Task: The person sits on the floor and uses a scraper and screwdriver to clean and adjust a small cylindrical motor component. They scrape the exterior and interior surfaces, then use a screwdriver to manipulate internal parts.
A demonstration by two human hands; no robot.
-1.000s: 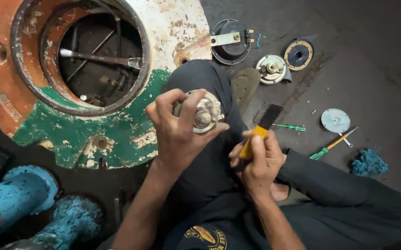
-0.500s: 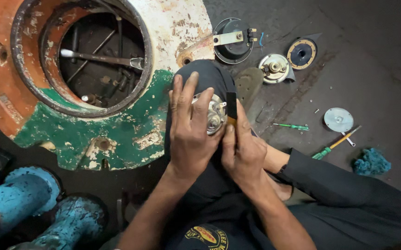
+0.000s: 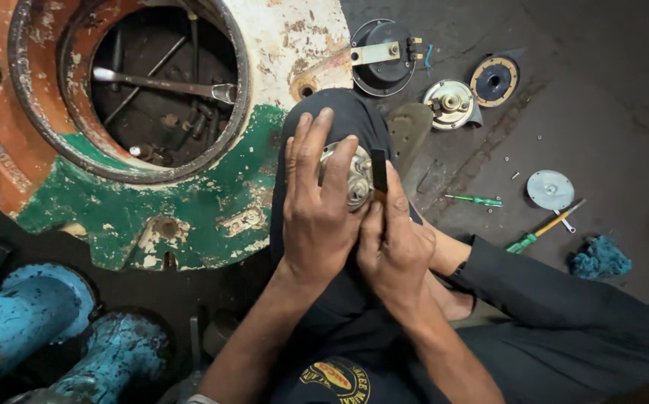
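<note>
Metal part [image 3: 354, 176]: round, silvery, held over the person's raised knee.
Left hand [image 3: 317, 209]: fingers wrapped around the metal part.
Right hand [image 3: 395, 239]: closed on a brush [image 3: 378, 170], bristles touching the part.
Floor [image 3: 601, 97]: screwdrivers [image 3: 541, 230], discs.

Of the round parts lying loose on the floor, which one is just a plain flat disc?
The pale grey disc farthest right, beside the green-handled screwdriver. The other three stand in a row above it and have raised centres or a bracket.
</note>
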